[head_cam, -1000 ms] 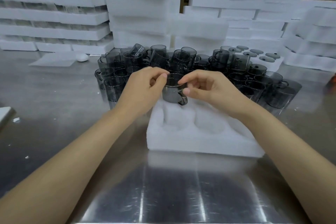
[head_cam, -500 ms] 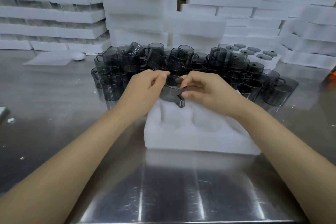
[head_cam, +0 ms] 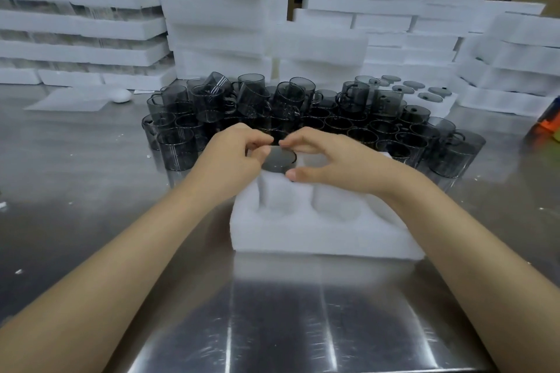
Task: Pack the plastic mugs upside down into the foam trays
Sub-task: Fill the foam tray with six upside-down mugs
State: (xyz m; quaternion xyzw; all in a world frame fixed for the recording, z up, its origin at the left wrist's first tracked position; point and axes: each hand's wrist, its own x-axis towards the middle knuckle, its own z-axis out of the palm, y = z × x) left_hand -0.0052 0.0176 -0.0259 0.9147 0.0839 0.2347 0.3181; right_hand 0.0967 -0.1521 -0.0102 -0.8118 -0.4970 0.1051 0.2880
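1. Smoky grey, see-through plastic formed the mug [head_cam: 278, 159]. It sat upside down, flat base up, at the far-left pocket of the tray [head_cam: 303, 239]. Fingers hid its wall, so how deep it had sunk could not be told.
2. The left hand [head_cam: 230, 157] pinched the left edge of the base with curled fingers and thumb. The right hand [head_cam: 327, 165] pinched the right edge, forefinger on top and thumb low at the near side. Both grips were narrow and closed on the mug.
3. The mug looked light, stiff and slick. The base edge or the round wall seemed the surest hold; the handle was hidden.
4. Hard plastic like this would probably crack rather than bend, so gentle, even downward pressure seemed wise.
5. The tray was white foam, soft and matte, with rounded pockets; the two near ones held nothing. The foam would likely give a little and hold the mug snugly.
6. Just behind it stood a pile [head_cam: 303, 118] of like mugs, some tipped. The table [head_cam: 272, 312] was shiny brushed steel, and stacks [head_cam: 212, 24] of white foam rose at the back.
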